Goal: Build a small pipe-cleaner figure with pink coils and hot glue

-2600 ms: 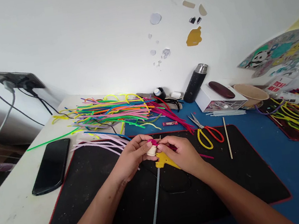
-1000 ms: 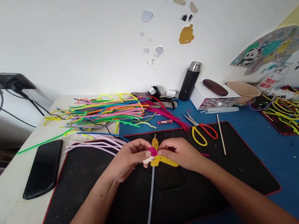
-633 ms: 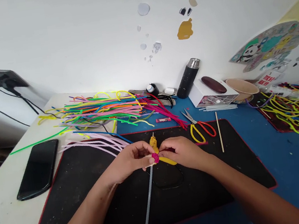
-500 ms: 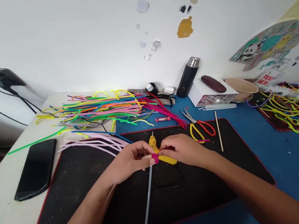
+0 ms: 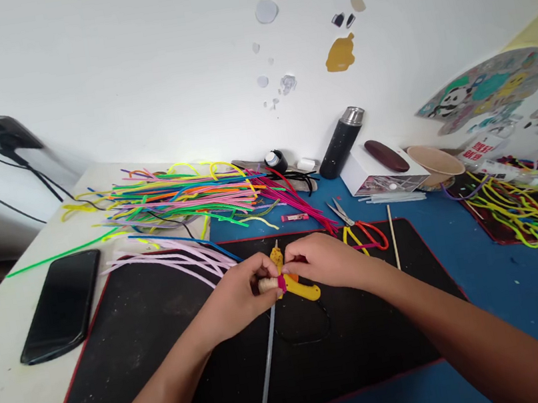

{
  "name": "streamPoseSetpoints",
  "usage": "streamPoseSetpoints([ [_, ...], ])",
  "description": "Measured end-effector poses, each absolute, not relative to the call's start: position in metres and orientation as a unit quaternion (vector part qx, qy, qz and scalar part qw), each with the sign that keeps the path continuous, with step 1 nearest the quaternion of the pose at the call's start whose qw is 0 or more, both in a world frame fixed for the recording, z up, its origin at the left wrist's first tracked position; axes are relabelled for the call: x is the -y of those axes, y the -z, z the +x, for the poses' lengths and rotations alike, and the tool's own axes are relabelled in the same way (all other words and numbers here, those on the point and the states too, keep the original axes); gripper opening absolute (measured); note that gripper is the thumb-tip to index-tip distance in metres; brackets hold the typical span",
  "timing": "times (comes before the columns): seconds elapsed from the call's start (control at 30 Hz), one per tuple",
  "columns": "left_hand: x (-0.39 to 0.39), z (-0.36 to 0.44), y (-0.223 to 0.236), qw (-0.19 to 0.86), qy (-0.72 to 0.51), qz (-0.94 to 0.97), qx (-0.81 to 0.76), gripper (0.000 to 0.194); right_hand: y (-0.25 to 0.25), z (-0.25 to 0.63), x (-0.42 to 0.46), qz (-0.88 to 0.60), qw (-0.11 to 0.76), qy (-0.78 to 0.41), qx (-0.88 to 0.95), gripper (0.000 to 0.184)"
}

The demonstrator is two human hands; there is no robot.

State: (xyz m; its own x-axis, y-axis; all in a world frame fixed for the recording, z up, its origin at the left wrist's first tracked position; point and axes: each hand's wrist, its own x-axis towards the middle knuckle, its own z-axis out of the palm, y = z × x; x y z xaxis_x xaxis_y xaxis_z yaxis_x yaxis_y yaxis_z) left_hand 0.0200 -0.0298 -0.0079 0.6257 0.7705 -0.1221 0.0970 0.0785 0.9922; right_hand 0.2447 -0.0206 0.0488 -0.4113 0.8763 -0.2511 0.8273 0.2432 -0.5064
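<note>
Over yellow plastic glue gun (image 5: 306, 289), cream-and-magenta fuzzy stub (image 5: 270, 285) pinched by left hand (image 5: 239, 295); thin magenta fuzzy stem (image 5: 364, 246) seemingly gripped by right hand (image 5: 325, 258). Likely wrapping; even tension needed next.

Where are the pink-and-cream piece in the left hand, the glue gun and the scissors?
Pink-and-cream piece (image 5: 271, 284), head view: on its cream part.
Glue gun (image 5: 304, 289), head view: on its yellow handle.
Scissors (image 5: 351, 221), head view: near the joint between blades and handles.
</note>
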Motion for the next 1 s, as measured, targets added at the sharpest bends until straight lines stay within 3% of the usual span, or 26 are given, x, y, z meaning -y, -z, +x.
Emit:
streamPoseSetpoints([
  [0.17,0.03,0.02,0.004,0.561,-0.247,0.699,-0.369,0.015,-0.053,0.236,0.013,-0.543,0.027,-0.328,0.772,0.021],
  [0.5,0.028,0.017,0.009,0.483,-0.259,0.729,-0.411,0.016,-0.057,0.224,0.009,-0.532,0.028,-0.325,0.781,0.022],
  [1.0,0.019,0.015,0.011,0.448,-0.283,0.706,-0.469,0.017,-0.06,0.21,0.028,-0.539,-0.002,-0.238,0.808,0.016],
])
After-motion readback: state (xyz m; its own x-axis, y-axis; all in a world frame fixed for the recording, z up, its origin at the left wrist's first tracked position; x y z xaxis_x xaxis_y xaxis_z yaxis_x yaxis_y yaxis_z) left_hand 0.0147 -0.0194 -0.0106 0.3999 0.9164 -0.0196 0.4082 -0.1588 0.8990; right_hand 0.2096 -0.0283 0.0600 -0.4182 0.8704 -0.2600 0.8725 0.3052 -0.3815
